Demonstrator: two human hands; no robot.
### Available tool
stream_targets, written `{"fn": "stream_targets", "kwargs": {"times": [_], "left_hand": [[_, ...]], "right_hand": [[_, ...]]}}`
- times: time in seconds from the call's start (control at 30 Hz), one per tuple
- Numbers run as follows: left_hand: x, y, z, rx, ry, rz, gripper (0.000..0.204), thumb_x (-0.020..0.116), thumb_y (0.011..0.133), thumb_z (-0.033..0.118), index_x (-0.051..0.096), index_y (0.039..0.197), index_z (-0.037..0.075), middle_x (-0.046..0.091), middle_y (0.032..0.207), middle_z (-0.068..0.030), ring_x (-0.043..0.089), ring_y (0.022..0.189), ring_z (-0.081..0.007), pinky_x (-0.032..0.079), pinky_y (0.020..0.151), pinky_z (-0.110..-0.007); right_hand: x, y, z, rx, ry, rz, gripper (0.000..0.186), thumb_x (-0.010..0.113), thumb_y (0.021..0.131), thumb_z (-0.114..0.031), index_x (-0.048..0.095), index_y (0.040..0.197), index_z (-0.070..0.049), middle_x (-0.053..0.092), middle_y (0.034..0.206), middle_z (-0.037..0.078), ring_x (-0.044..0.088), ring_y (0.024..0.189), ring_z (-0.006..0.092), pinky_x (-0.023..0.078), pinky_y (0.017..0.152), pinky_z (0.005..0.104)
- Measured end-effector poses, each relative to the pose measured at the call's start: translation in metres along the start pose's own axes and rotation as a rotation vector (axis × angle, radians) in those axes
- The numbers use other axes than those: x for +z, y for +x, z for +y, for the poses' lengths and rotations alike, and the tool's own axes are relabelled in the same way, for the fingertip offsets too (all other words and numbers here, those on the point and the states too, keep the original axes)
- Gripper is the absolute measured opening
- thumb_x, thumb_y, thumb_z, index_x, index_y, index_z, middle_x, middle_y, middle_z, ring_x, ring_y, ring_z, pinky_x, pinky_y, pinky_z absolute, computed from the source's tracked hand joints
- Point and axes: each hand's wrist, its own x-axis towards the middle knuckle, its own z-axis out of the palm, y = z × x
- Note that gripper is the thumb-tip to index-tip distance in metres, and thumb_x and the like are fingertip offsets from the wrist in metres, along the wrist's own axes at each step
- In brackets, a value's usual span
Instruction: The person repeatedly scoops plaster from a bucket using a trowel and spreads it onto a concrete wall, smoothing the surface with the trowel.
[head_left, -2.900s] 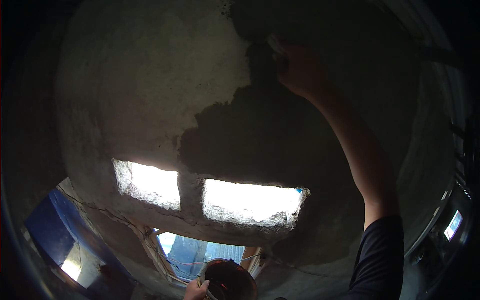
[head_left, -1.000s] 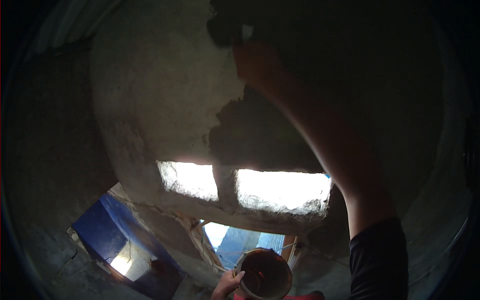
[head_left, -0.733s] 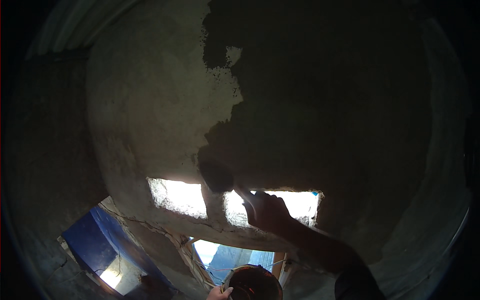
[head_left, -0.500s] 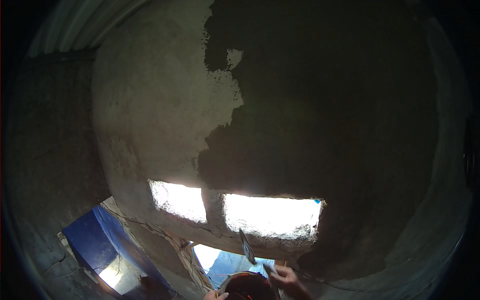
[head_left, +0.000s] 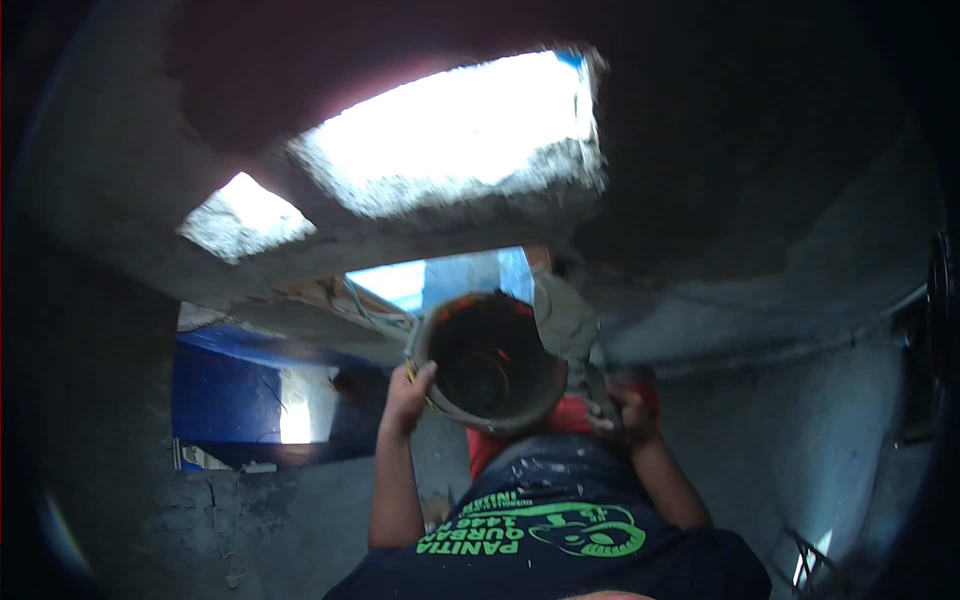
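A round bucket (head_left: 538, 402) with a dark inside is tilted so that its mouth faces me, in front of my body. My left hand (head_left: 407, 396) grips its left rim, thumb over the edge. My right hand (head_left: 624, 414) is closed around the handle of a trowel, right of the bucket. The broad grey trowel blade (head_left: 566, 318) points up and overlaps the bucket's right rim in the view; I cannot tell whether they touch. What lies at the bottom of the bucket is too dark to make out.
Ahead is a grey plastered wall (head_left: 680, 225) with a large bright opening (head_left: 450, 130) and a smaller one (head_left: 245, 215) to its left. A blue panel (head_left: 225, 385) stands at left. Dark metal bars (head_left: 808, 562) show at lower right.
The view has swung down from the wall to my body. The bucket, both forearms and the trowel now show more fully. My left hand still holds the bucket.
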Motion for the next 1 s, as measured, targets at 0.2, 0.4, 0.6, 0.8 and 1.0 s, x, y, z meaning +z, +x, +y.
{"fn": "stream_targets", "kwargs": {"times": [0.2,0.4,0.6,0.8,1.0], "left_hand": [[-0.001,0.009,0.002,-0.081,0.01,-0.03,0.031,0.061,0.102,0.015,0.065,0.125,-0.006,0.071,0.112,-0.0074,0.066,0.098,-0.013,0.052,0.089,-0.03],[-0.011,0.009,-0.014,-0.107,-0.12,0.045,0.031,0.063,0.1,0.012,0.065,0.125,-0.006,0.072,0.113,-0.0102,0.068,0.1,-0.0162,0.053,0.09,-0.032],[-0.023,0.01,-0.028,-0.171,-0.198,0.131,0.028,0.066,0.096,0.008,0.066,0.121,-0.005,0.073,0.111,-0.0103,0.07,0.096,-0.0182,0.055,0.087,-0.032],[-0.022,0.014,-0.038,-0.168,-0.197,0.238,0.022,0.064,0.095,0.006,0.068,0.114,-0.004,0.073,0.102,-0.0078,0.068,0.087,-0.0153,0.054,0.079,-0.031],[-0.019,0.012,-0.044,-0.137,-0.214,0.314,0.02,0.063,0.095,0.007,0.069,0.111,-0.003,0.072,0.099,-0.0066,0.066,0.084,-0.014,0.051,0.077,-0.03]], "right_hand": [[-0.015,-0.004,0.014,0.021,0.249,-0.152,0.049,0.042,0.109,-0.046,0.051,0.138,-0.007,0.05,0.082,0.004,0.045,0.048,0.0095,0.039,0.044,0.0234],[0.003,-0.016,0.006,-0.149,-0.407,0.12,0.039,0.051,0.107,-0.029,0.056,0.13,0.003,0.062,0.095,0.007,0.056,0.059,0.0115,0.043,0.047,0.0242],[0.019,-0.003,0.002,-0.193,-0.926,0.253,0.038,0.056,0.104,-0.019,0.058,0.133,0.006,0.065,0.094,0.01,0.061,0.069,0.0134,0.049,0.059,0.0282],[0.028,0.016,-0.008,-0.481,-1.733,0.178,0.052,0.068,0.092,-0.017,0.057,0.141,0.0,0.069,0.108,0.027,0.067,0.097,0.0442,0.052,0.083,0.0489],[0.048,0.008,-0.023,-0.223,-1.84,0.215,0.054,0.069,0.091,-0.018,0.057,0.143,-0.007,0.069,0.107,0.026,0.067,0.098,0.0452,0.053,0.087,0.0493]]}}
